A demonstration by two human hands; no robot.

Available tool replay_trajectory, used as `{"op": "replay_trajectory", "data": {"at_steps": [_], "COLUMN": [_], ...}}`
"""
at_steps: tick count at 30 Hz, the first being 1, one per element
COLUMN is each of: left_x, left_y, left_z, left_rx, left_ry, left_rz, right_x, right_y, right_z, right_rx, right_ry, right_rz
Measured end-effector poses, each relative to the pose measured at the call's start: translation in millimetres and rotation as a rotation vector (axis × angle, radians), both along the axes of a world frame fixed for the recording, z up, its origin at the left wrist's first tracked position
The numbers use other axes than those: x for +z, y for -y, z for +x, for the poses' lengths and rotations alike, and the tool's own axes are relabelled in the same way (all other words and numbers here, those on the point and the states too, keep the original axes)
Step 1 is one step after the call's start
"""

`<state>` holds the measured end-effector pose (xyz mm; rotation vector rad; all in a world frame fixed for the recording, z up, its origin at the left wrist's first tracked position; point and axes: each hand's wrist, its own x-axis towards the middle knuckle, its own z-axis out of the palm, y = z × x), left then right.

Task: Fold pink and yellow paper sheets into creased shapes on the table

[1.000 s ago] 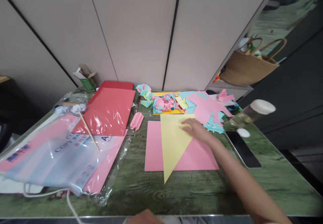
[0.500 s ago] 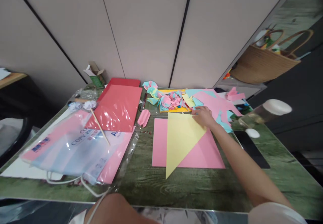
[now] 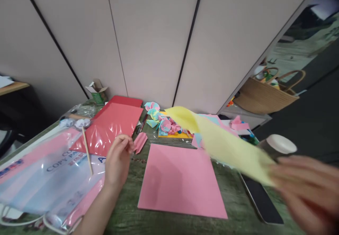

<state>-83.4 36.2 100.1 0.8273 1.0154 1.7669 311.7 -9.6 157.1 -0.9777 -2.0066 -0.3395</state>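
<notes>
My right hand [image 3: 304, 185], smeared by motion at the right edge, grips one end of a yellow sheet of paper [image 3: 227, 143]. The sheet stretches up and leftward through the air, its far end curling. Below it lies a pink sheet of paper [image 3: 182, 180], flat on the table with its whole front edge showing. My left hand [image 3: 119, 161] is raised left of the pink sheet, fingers curled together, and nothing shows in them. Just beyond its fingertips is a small folded pink paper [image 3: 140, 142]; whether they touch I cannot tell.
A plastic copy-paper bag [image 3: 60, 171] with a wooden stick [image 3: 87, 150] covers the left side, near a red paper pack [image 3: 113, 122]. Paper flowers [image 3: 165, 125] sit at the back. A black phone [image 3: 261, 198] and a white-lidded jar [image 3: 280, 144] stand right.
The yellow sheet has been lifted off the pink sheet and swung to the right in my right hand. My left hand has come up into view. The camera view has shifted.
</notes>
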Motion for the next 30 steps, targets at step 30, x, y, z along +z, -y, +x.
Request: {"op": "replay_trajectory", "data": {"at_steps": [30], "left_x": [-80.0], "left_y": [-42.8], "left_z": [81.5], "left_rx": [-0.581], "left_ry": [-1.680], "left_rz": [0.319], "right_x": [-128.3], "right_y": [23.2], "right_z": [-13.2], "right_rx": [0.485], "right_ry": [0.104], "right_rz": [-1.153]}}
